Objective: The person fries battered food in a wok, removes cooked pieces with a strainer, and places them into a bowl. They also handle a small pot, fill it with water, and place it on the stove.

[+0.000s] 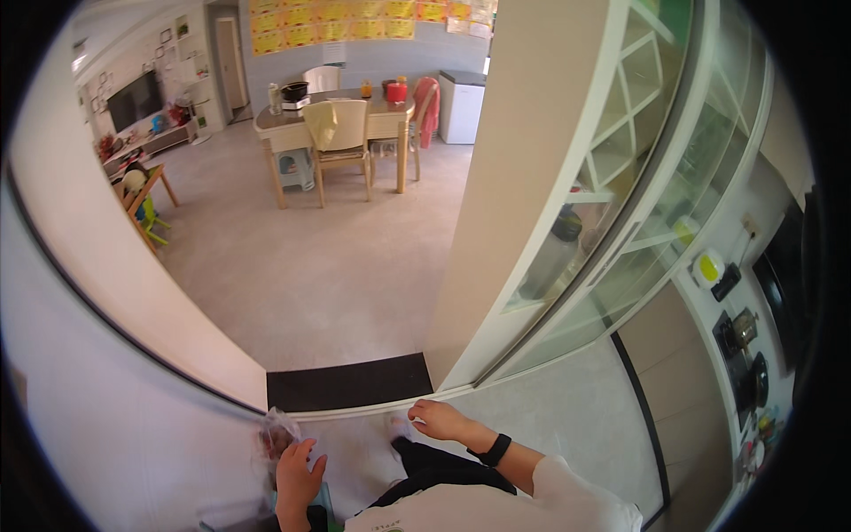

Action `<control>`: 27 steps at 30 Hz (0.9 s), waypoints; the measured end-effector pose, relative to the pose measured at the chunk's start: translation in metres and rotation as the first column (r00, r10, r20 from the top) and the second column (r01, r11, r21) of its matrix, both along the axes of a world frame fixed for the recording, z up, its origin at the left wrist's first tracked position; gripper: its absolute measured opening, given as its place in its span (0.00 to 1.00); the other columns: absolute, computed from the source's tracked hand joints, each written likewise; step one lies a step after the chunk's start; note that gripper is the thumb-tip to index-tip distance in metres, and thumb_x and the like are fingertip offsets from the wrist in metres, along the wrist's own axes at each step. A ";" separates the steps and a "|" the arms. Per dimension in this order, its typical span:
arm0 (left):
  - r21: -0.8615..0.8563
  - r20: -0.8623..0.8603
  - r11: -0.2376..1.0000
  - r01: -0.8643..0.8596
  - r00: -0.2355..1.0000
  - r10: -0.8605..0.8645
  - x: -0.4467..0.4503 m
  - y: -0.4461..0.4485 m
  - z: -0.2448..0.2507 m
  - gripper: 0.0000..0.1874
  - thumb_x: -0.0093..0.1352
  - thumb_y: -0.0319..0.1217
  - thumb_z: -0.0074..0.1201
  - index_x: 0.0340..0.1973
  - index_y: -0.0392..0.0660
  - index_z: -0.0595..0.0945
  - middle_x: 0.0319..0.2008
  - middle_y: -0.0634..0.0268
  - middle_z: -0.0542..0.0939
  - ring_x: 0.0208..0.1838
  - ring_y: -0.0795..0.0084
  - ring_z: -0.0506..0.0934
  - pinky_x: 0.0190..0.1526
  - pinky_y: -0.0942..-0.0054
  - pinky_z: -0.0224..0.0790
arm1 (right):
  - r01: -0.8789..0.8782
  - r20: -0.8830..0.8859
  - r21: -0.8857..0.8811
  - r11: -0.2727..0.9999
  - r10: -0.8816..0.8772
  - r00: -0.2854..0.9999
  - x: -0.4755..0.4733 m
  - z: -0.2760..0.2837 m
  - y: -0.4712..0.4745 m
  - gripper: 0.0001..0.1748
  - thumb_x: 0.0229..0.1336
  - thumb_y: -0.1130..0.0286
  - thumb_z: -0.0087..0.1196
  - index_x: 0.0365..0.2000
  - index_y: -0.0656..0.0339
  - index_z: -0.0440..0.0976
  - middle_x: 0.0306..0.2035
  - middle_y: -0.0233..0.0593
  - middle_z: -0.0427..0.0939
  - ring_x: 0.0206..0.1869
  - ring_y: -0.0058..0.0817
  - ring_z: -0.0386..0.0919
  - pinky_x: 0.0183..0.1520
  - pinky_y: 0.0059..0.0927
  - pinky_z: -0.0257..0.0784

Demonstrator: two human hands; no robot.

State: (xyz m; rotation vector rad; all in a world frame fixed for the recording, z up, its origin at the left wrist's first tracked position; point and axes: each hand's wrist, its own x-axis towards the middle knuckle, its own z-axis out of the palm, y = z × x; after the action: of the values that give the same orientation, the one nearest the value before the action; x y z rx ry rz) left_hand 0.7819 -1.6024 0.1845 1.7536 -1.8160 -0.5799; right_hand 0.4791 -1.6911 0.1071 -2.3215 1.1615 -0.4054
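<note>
My left hand (300,473) is at the lower left, its thumb and fingers apart and nothing seen in it. Just beyond its fingertips is a clear plastic bag (278,425) with reddish-brown contents, close to the white wall; whether the hand touches it is not plain. My right hand (439,420) hangs in front of me with loosely curled fingers and no object visible in it. A black band (495,450) circles that wrist. Before me lies the doorway's black threshold (350,382). Below the left hand, a light-blue object (324,499) is partly hidden.
Beyond the doorway stand a dining table (389,123) and a chair (344,133) draped with yellow cloth. A white cabinet-like appliance (461,110) is behind them. To my right are a sliding glass door (665,226) and a kitchen counter with a stove (734,379).
</note>
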 end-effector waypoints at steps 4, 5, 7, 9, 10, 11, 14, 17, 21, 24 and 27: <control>0.065 0.016 0.994 0.088 0.996 -0.090 0.009 -0.116 -0.013 0.17 0.56 0.30 0.59 0.42 0.42 0.76 0.33 0.57 0.76 0.33 0.61 0.74 0.36 0.67 0.67 | 0.058 -0.015 0.019 0.998 -0.058 0.998 0.012 -0.030 -0.103 0.05 0.50 0.69 0.49 0.29 0.58 0.70 0.31 0.41 0.71 0.37 0.40 0.73 0.39 0.40 0.70; 0.075 0.003 0.995 0.062 0.998 -0.063 0.011 -0.144 -0.012 0.18 0.56 0.29 0.59 0.42 0.41 0.76 0.33 0.57 0.76 0.32 0.62 0.74 0.36 0.67 0.67 | 0.060 -0.018 0.030 0.998 -0.060 0.998 0.020 -0.035 -0.135 0.05 0.50 0.69 0.49 0.29 0.58 0.70 0.31 0.41 0.71 0.37 0.40 0.73 0.39 0.40 0.70; 0.075 -0.033 0.996 0.053 0.998 -0.050 0.021 -0.204 -0.005 0.18 0.56 0.29 0.59 0.42 0.40 0.76 0.32 0.58 0.76 0.31 0.63 0.74 0.36 0.67 0.67 | 0.060 -0.020 -0.001 0.998 -0.060 0.998 0.041 -0.036 -0.203 0.05 0.50 0.69 0.48 0.29 0.57 0.71 0.31 0.41 0.71 0.37 0.40 0.74 0.38 0.40 0.70; 0.067 -0.026 0.997 0.047 0.999 -0.046 0.033 -0.269 0.004 0.18 0.56 0.28 0.59 0.41 0.40 0.76 0.32 0.58 0.76 0.31 0.63 0.74 0.36 0.67 0.67 | 0.056 -0.027 -0.003 0.998 -0.056 0.998 0.057 -0.026 -0.275 0.05 0.50 0.69 0.48 0.29 0.57 0.71 0.31 0.41 0.71 0.37 0.41 0.74 0.38 0.40 0.70; 0.094 -0.020 0.995 0.032 0.999 -0.030 0.040 -0.301 0.008 0.17 0.56 0.28 0.59 0.41 0.40 0.76 0.32 0.58 0.76 0.31 0.64 0.74 0.36 0.67 0.67 | 0.044 0.006 0.013 0.999 -0.044 0.999 0.065 -0.019 -0.311 0.05 0.50 0.69 0.48 0.30 0.57 0.71 0.32 0.42 0.71 0.38 0.41 0.73 0.39 0.40 0.70; 0.044 -0.025 0.999 0.015 1.000 -0.014 0.047 -0.332 0.011 0.17 0.56 0.28 0.59 0.41 0.39 0.76 0.32 0.58 0.75 0.30 0.64 0.73 0.35 0.68 0.67 | 0.038 0.005 -0.024 0.999 -0.038 0.999 0.072 -0.009 -0.347 0.05 0.50 0.70 0.48 0.30 0.57 0.71 0.32 0.42 0.71 0.38 0.41 0.73 0.39 0.40 0.70; 0.079 -0.045 0.996 -0.043 0.998 0.046 0.068 -0.407 0.017 0.17 0.57 0.27 0.58 0.42 0.39 0.76 0.32 0.58 0.75 0.29 0.65 0.73 0.34 0.68 0.66 | 0.047 0.007 -0.018 0.999 -0.047 0.999 0.086 0.014 -0.435 0.06 0.50 0.71 0.49 0.31 0.58 0.70 0.34 0.42 0.71 0.39 0.41 0.73 0.40 0.40 0.70; 0.109 -0.128 0.994 -0.028 0.991 0.042 0.087 -0.493 0.008 0.17 0.57 0.26 0.58 0.42 0.39 0.76 0.32 0.59 0.75 0.29 0.67 0.73 0.33 0.69 0.66 | 0.096 0.068 -0.009 0.995 -0.095 0.993 0.089 0.022 -0.515 0.07 0.50 0.71 0.49 0.32 0.58 0.70 0.35 0.42 0.71 0.40 0.42 0.73 0.40 0.41 0.70; 0.210 -0.002 0.977 0.032 0.999 -0.033 0.121 -0.639 -0.017 0.18 0.56 0.28 0.59 0.42 0.41 0.76 0.33 0.58 0.76 0.30 0.66 0.74 0.34 0.68 0.68 | 0.254 -0.017 0.070 0.965 -0.254 0.967 0.095 -0.004 -0.621 0.07 0.51 0.70 0.50 0.33 0.58 0.70 0.36 0.42 0.72 0.41 0.42 0.73 0.41 0.41 0.70; 0.155 0.032 0.974 0.165 0.985 -0.172 0.145 -0.765 -0.024 0.17 0.57 0.30 0.58 0.42 0.41 0.76 0.33 0.57 0.76 0.30 0.63 0.74 0.35 0.67 0.68 | 0.428 -0.076 0.134 0.894 -0.422 0.903 0.095 -0.022 -0.690 0.08 0.51 0.69 0.50 0.34 0.57 0.71 0.37 0.42 0.72 0.42 0.42 0.73 0.41 0.41 0.70; 0.117 0.056 0.955 0.272 0.958 -0.280 0.155 -0.897 -0.002 0.16 0.57 0.30 0.57 0.41 0.40 0.76 0.32 0.57 0.77 0.30 0.62 0.75 0.35 0.67 0.68 | 0.521 -0.143 0.136 0.842 -0.504 0.852 0.107 -0.010 -0.762 0.07 0.51 0.69 0.51 0.33 0.56 0.71 0.37 0.43 0.73 0.42 0.43 0.73 0.41 0.41 0.70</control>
State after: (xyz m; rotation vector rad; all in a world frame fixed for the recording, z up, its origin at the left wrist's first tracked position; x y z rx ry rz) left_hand 0.9366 -2.4989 0.1823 1.6170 -2.1362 -0.7461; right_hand 0.5861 -2.4527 0.0972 -1.8753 1.8032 -0.3561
